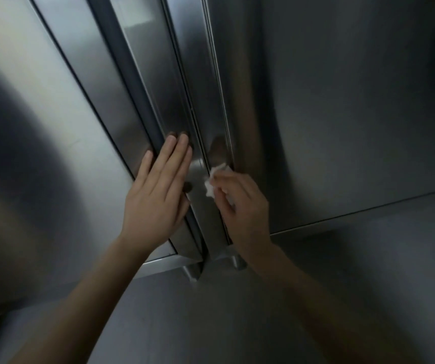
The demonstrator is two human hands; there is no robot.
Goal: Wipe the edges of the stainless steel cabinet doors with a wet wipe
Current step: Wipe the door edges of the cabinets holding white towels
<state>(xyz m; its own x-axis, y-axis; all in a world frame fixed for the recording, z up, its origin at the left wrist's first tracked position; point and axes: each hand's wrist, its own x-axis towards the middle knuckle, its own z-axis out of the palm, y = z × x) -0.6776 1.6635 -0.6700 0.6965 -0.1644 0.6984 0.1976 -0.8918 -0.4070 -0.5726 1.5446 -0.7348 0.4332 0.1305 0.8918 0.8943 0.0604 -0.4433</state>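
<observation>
Two stainless steel cabinet doors fill the view, the left door (40,132) and the right door (355,114), meeting at a narrow dark seam in the middle. My left hand (158,195) lies flat with straight fingers against the folded edge strip of the left door (163,95). My right hand (242,208) pinches a small crumpled white wet wipe (215,178) and holds it against the edge strip of the right door (211,106), low down near the seam.
A steel surface (368,271) runs below the doors' bottom edges, across the lower half of the view. Small steel brackets (192,271) sit under the door corners. The light is dim and the doors reflect my hands.
</observation>
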